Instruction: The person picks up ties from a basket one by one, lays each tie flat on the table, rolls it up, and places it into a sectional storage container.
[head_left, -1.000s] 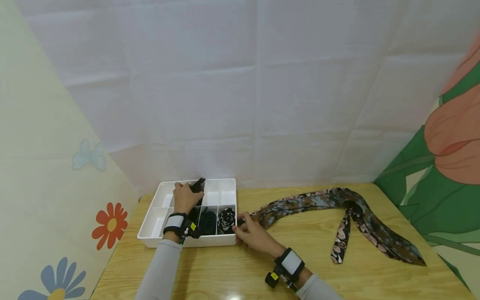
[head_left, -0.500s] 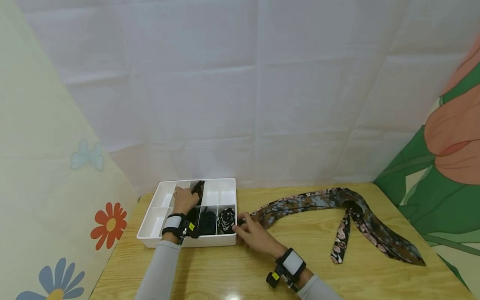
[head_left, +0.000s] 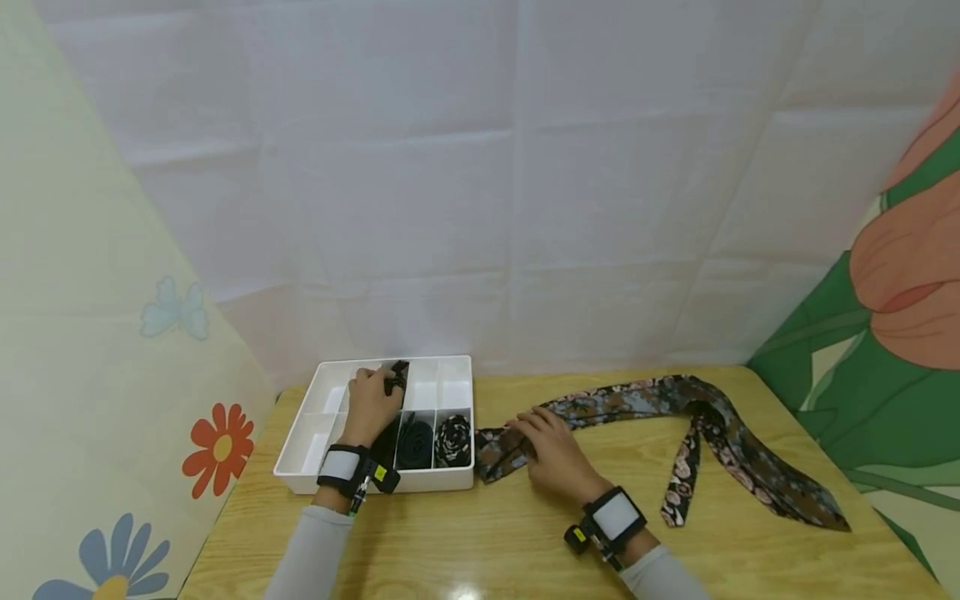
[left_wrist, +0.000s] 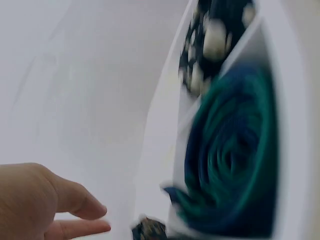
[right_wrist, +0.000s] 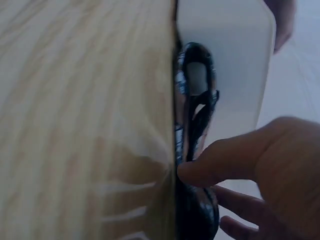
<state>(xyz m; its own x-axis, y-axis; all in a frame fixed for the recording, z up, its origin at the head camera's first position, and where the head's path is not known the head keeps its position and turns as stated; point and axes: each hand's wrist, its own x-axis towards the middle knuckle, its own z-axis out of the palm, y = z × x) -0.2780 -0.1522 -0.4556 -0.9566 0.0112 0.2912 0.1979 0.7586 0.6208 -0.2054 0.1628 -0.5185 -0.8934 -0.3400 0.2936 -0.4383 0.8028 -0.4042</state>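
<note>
The left arm, sleeved in grey, reaches forward and slightly inward, and the left hand hangs palm down, its back to the head camera. In the left wrist view its thumb and a finger point the same way, nearly straight, a narrow gap between the tips. The right arm angles forward and inward, with the right wrist lower than the hand. The right hand is bent into a grip, thumb opposite the curled fingers.
</note>
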